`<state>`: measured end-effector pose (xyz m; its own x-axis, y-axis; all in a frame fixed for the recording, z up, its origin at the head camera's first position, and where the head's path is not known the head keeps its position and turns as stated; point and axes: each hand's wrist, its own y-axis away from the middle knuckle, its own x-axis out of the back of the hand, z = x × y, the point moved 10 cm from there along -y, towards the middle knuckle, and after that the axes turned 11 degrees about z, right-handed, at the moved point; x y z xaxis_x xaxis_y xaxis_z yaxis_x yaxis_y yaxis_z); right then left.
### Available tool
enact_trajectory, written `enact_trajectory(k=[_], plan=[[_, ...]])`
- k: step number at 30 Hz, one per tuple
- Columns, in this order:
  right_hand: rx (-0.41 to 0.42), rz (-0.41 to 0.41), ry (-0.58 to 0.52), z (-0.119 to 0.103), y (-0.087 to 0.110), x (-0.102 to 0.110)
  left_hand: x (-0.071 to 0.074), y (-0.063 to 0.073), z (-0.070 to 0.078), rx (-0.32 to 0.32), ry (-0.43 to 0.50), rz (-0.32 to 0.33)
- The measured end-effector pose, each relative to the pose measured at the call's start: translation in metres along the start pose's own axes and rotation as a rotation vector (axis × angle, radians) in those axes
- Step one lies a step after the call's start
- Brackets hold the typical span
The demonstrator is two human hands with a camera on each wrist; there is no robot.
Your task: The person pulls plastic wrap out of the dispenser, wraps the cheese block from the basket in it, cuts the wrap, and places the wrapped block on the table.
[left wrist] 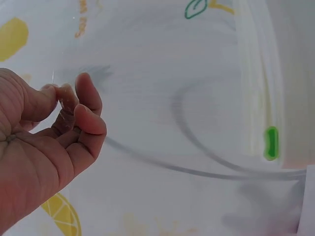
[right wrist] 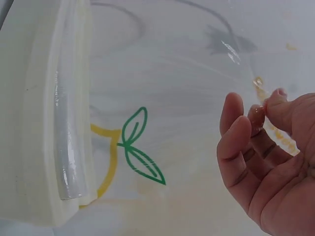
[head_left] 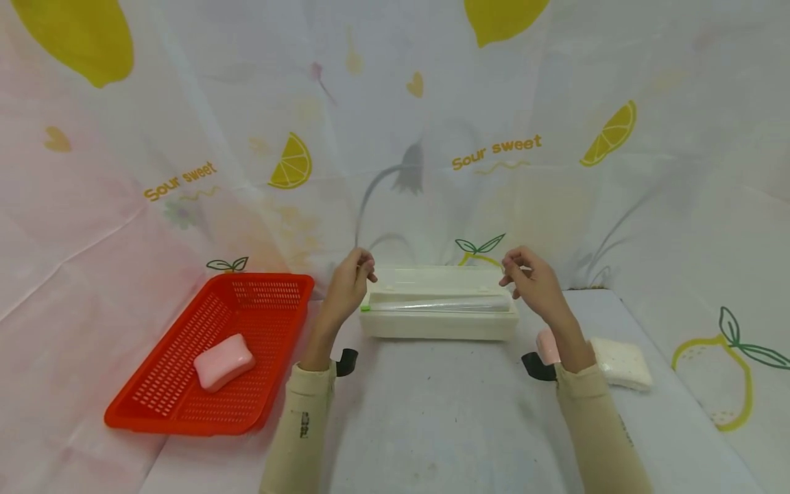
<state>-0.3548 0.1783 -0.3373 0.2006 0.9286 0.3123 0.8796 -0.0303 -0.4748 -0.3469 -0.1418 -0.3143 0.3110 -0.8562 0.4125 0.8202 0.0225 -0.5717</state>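
My left hand (head_left: 350,283) and right hand (head_left: 538,285) are raised over the two ends of a white cling film dispenser box (head_left: 439,326). Its lid (head_left: 432,278) stands up at the back, and a shiny roll (head_left: 457,304) lies inside. A sheer sheet of cling film (right wrist: 231,51) stretches up from the box, showing as faint glints and creases. Thumb and forefinger of each hand pinch a corner of it, while the other fingers curl loosely. A small green slider (left wrist: 271,143) sits at the box's left end.
Left of the box, a red plastic basket (head_left: 271,391) contains a pink soap-like block (head_left: 223,361). By the right forearm lie a white block (head_left: 620,363) and another pink one (head_left: 546,346), partly hidden by the wrist. A lemon-print sheet (head_left: 382,103) hangs behind the white table (head_left: 432,425).
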Motion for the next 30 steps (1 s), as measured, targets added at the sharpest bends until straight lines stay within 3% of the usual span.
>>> enact_trajectory(k=[6,13,22,26,30], plan=[[0.016,0.031,-0.022,-0.011,-0.007,0.01,0.011,-0.007,0.018,-0.067,-0.01,0.036],[0.059,0.051,-0.033,-0.029,-0.012,0.016,0.02,-0.013,0.031,-0.084,-0.021,0.057],[0.14,0.081,-0.075,-0.092,-0.011,0.027,0.037,-0.021,0.06,-0.156,0.025,0.097],[0.158,0.098,-0.096,-0.108,-0.013,0.033,0.046,-0.023,0.075,-0.2,0.034,0.124],[0.173,0.125,-0.107,-0.107,-0.021,0.039,0.054,-0.025,0.09,-0.252,0.043,0.159]])
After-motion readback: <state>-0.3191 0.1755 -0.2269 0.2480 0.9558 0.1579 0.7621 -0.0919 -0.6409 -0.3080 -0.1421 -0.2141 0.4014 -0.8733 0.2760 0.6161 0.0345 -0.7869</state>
